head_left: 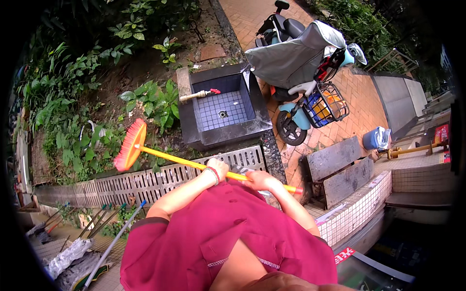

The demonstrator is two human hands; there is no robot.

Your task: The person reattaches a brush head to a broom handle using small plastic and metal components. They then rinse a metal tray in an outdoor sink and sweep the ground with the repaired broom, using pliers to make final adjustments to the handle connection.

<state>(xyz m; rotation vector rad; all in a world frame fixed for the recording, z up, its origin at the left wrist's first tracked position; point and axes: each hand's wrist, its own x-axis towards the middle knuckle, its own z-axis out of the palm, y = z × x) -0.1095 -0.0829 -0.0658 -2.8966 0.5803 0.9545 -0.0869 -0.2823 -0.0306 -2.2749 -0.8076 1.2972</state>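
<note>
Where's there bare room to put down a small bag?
The dark slabs, bordered by the blue bucket and the white-tiled wall, look bare on top. So does the sink's tiled floor around its drain. It's crowded at lower left among the long-handled tools, in the leafy plants, and over the grating, where the left hand and right hand hold the broom.

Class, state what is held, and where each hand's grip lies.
A broom, by its yellow handle: left hand around the middle, right hand nearer the red-tipped end.
</note>
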